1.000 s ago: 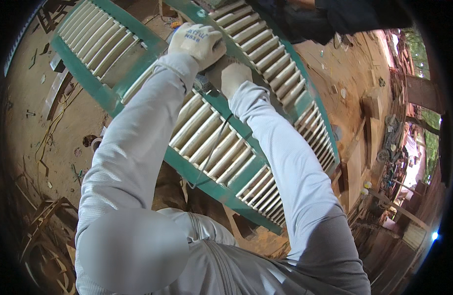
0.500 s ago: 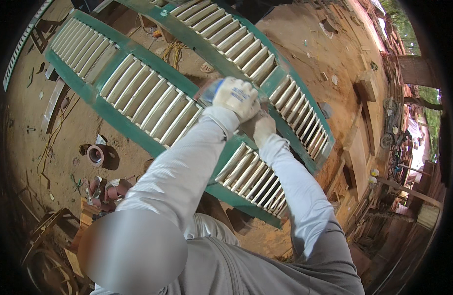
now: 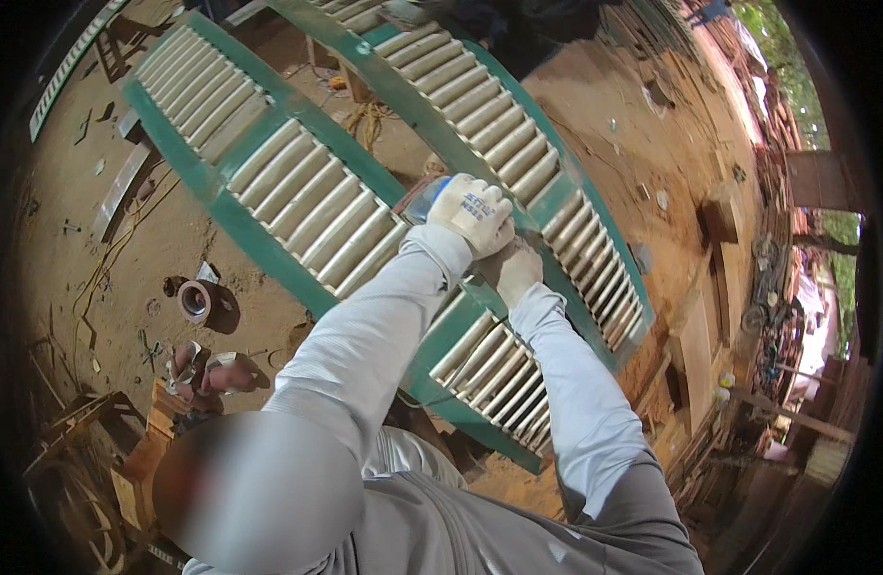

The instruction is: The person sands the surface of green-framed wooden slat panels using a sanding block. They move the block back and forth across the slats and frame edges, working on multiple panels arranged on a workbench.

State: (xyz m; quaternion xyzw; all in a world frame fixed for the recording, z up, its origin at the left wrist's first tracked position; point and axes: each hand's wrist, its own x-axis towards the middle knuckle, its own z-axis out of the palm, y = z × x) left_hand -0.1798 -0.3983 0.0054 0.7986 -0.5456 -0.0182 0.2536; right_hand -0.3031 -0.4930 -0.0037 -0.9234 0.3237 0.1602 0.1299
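Two long green-framed louvred shutters (image 3: 298, 206) with pale slats lie side by side across the dirt floor. My left hand (image 3: 475, 213), in a white glove, is closed around a small clear and blue container (image 3: 424, 199) held over the middle rail. Just below it, my right hand (image 3: 511, 271), also gloved, rests on the green frame (image 3: 556, 196) between the two shutters. The left hand partly covers it, so whether its fingers hold anything is hidden. Both grey sleeves reach up from the lower edge.
On the dirt at left lie a round can (image 3: 194, 300), small tools (image 3: 202, 369) and a wooden block (image 3: 139, 460). A yellow cord (image 3: 369, 120) lies under the shutters. Stacked timber (image 3: 710, 345) lines the right side. Another louvred panel (image 3: 68, 62) lies far left.
Both hands have come down along the shutter from its far end to the middle rail. The view has swung with them, and the can and tools at left have come into sight.
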